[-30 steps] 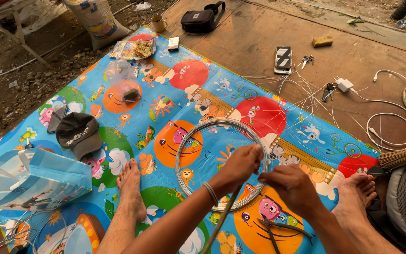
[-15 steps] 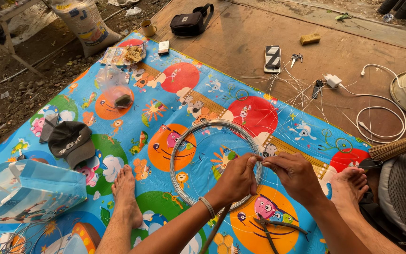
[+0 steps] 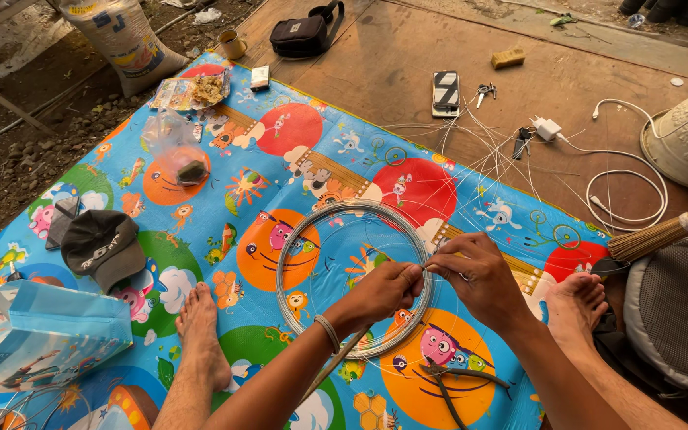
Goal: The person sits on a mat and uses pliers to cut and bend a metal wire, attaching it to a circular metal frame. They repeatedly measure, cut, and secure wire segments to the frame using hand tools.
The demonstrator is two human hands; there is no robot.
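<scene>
Silver wire, wound into a round coil (image 3: 296, 247), is lying on the colourful cartoon-printed mat (image 3: 224, 183) between the person's 2 bare feet. Both hands are meeting at the coil's right edge: the left hand (image 3: 384, 291) is pinching the bundled strands between thumb and fingertips, and the right hand (image 3: 479, 275) is gripping the same spot just beside it, fingers closed around thin wire. Whether a separate binding strand is being wrapped there cannot be told. Judging by the coil's neat, closed shape, the winding appears largely complete, while securing the loop appears to be the part left; loose fine wires (image 3: 479, 143) are trailing away across the wooden floor (image 3: 392, 64). Pliers (image 3: 455, 382) are lying on the mat near the right forearm, untouched. A dark cap (image 3: 105, 247), a phone (image 3: 445, 91), a white charger cable (image 3: 623, 183) and a black pouch (image 3: 304, 33) are resting well apart from the hands
</scene>
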